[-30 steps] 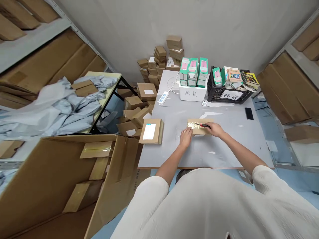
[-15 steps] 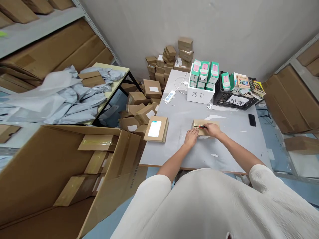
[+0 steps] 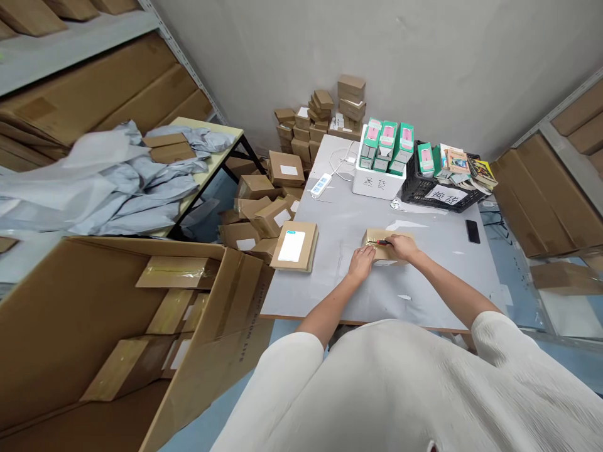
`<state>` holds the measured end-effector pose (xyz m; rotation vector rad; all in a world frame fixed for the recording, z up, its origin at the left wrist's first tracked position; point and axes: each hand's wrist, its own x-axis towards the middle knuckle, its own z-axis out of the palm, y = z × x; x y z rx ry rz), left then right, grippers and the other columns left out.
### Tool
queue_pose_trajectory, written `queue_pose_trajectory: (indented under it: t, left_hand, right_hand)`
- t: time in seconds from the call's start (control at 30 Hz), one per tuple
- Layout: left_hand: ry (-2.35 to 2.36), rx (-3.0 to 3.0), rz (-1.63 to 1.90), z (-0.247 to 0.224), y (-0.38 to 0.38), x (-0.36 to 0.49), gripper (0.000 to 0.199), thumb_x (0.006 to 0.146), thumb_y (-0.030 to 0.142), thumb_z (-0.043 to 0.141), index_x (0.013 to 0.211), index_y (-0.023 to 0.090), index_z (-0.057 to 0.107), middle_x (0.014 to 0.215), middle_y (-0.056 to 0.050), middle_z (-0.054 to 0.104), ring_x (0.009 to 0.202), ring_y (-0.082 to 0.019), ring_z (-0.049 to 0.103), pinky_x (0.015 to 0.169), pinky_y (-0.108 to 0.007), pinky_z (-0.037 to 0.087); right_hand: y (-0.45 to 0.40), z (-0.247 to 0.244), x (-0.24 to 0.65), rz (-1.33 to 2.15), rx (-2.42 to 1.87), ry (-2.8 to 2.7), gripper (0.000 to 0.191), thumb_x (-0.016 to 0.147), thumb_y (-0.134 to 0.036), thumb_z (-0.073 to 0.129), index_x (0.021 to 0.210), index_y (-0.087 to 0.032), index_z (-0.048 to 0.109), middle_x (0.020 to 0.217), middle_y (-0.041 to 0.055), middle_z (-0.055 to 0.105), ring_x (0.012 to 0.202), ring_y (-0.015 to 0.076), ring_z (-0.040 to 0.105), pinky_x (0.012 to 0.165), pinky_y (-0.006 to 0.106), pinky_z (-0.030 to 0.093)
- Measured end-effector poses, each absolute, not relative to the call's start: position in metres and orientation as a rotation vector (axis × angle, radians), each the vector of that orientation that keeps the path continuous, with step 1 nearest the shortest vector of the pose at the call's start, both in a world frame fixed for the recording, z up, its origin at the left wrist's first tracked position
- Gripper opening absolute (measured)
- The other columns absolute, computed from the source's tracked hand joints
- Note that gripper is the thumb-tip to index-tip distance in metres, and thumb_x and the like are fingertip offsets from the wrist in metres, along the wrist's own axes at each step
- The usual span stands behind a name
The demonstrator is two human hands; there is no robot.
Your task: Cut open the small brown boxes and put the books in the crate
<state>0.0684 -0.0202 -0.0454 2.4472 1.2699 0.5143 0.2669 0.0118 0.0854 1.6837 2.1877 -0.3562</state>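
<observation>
A small cardboard box (image 3: 384, 253) with clear tape on top lies on the grey table in front of me. My left hand (image 3: 362, 262) grips its near left corner, fingers bent against the cardboard. A red and black box cutter (image 3: 380, 242) is in my right hand (image 3: 402, 247), its fingers closed round the handle. The cutter's tip points left over the taped top, close to the left fingertips. Whether the blade is in the tape is too small to tell. Left of this box lies a flat cardboard parcel (image 3: 307, 246) with a white label.
On the table (image 3: 330, 282) stand a white bin (image 3: 377, 186) of green boxes, a black crate (image 3: 438, 196) with books, a power strip (image 3: 321, 186) and a phone (image 3: 472, 231). A large open carton (image 3: 235, 301) stands at left; boxes (image 3: 268, 220) pile up behind.
The view has shifted slightly. Both hands stay at the box, and the cutter keeps nearly the same place over its taped top.
</observation>
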Motion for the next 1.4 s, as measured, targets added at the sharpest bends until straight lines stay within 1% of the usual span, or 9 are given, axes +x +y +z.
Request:
queue_pose_trajectory:
  t: [0.17,0.4,0.5,0.67,0.9,1.07,1.23,1.4]
  left_hand:
    - [1.277,2.445,0.499,-0.043,-0.021,0.069,0.048,0.101,0.005,0.054,0.146,0.02,0.064,0.155,-0.015,0.066,0.151,-0.028,0.056,0.119,-0.046,0.05]
    - [1.288,2.442,0.457,-0.038,-0.021,0.069,0.048,0.103,0.007,0.054,0.148,0.021,0.063,0.156,-0.014,0.066,0.151,-0.028,0.056,0.121,-0.046,0.049]
    - [1.293,2.439,0.451,-0.037,-0.021,0.07,0.051,0.102,0.007,0.056,0.15,0.022,0.062,0.157,-0.015,0.065,0.151,-0.028,0.056,0.121,-0.046,0.048]
    - [1.319,2.429,0.426,-0.036,-0.022,0.07,0.047,0.104,0.009,0.052,0.148,0.022,0.062,0.159,-0.013,0.064,0.152,-0.026,0.055,0.121,-0.044,0.045]
    - [1.309,2.425,0.397,-0.035,-0.02,0.067,0.051,0.101,0.007,0.055,0.149,0.023,0.061,0.159,-0.013,0.064,0.153,-0.027,0.054,0.121,-0.045,0.046]
    - [1.304,2.427,0.402,-0.034,-0.02,0.067,0.048,0.102,0.008,0.052,0.147,0.022,0.063,0.158,-0.013,0.064,0.153,-0.027,0.054,0.121,-0.045,0.046]
    - [1.326,2.419,0.383,-0.032,-0.021,0.068,0.047,0.103,0.007,0.05,0.146,0.022,0.063,0.159,-0.013,0.063,0.152,-0.026,0.054,0.12,-0.045,0.046]
    - [1.329,2.415,0.355,-0.03,-0.021,0.067,0.047,0.103,0.008,0.05,0.145,0.025,0.062,0.16,-0.011,0.062,0.152,-0.025,0.053,0.12,-0.043,0.044]
  right_hand:
    - [0.014,0.09,0.264,-0.343,1.67,2.163,0.038,0.112,-0.027,0.043,0.136,-0.021,0.073,0.134,0.0139,0.075,0.118,0.0268,0.07,0.09,0.03,0.047]
    - [0.019,0.088,0.264,-0.324,1.619,2.199,0.038,0.109,-0.021,0.044,0.132,-0.021,0.074,0.128,0.0133,0.076,0.115,0.027,0.072,0.09,0.031,0.049]
    - [0.02,0.087,0.263,-0.328,1.608,2.202,0.038,0.109,-0.021,0.044,0.134,-0.022,0.073,0.13,0.0136,0.076,0.118,0.0274,0.072,0.091,0.031,0.049]
    - [0.024,0.088,0.263,-0.315,1.598,2.196,0.041,0.107,-0.018,0.044,0.135,-0.021,0.074,0.132,0.0147,0.076,0.119,0.0283,0.072,0.093,0.033,0.05]
    - [0.027,0.09,0.269,-0.335,1.601,2.167,0.039,0.109,-0.021,0.044,0.132,-0.021,0.076,0.134,0.0153,0.076,0.118,0.0284,0.072,0.091,0.032,0.051]
    - [0.024,0.089,0.268,-0.359,1.585,2.191,0.04,0.109,-0.019,0.043,0.135,-0.019,0.074,0.133,0.0154,0.076,0.122,0.0283,0.072,0.095,0.033,0.051]
    - [0.025,0.089,0.266,-0.324,1.582,2.188,0.041,0.109,-0.018,0.042,0.134,-0.019,0.074,0.133,0.017,0.076,0.12,0.029,0.073,0.095,0.034,0.052]
    - [0.027,0.087,0.271,-0.32,1.589,2.177,0.04,0.109,-0.019,0.043,0.133,-0.02,0.076,0.134,0.018,0.075,0.118,0.0298,0.074,0.094,0.035,0.052]
